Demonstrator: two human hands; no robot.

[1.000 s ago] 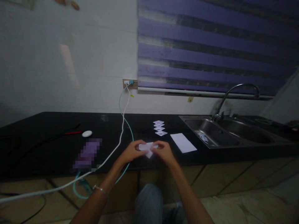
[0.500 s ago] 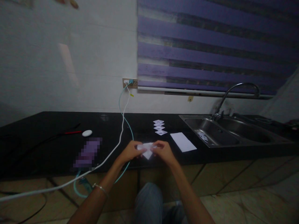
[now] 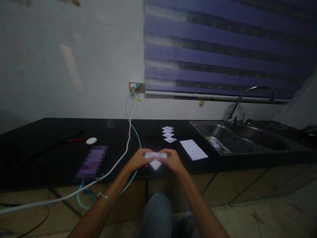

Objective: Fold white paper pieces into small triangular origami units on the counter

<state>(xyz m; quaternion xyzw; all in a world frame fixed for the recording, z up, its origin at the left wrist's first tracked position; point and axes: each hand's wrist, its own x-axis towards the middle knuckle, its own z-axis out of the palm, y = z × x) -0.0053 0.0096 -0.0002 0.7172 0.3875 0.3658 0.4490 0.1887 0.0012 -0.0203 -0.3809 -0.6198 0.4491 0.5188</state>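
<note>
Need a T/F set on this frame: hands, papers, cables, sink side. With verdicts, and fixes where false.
1. Both the left hand and the right hand hold the folded paper. True.
2. The flat sheet lies inside the sink. False: it lies on the counter, left of the sink.
3. The row of folded pieces is nearer the wall than the hands are. True.
4. The bracelet is on the right arm. False: it is on the left arm.
5. The white cable and the teal cable run to the same outlet. True.
6. The faucet stands left of the outlet. False: it stands to the right.
</note>
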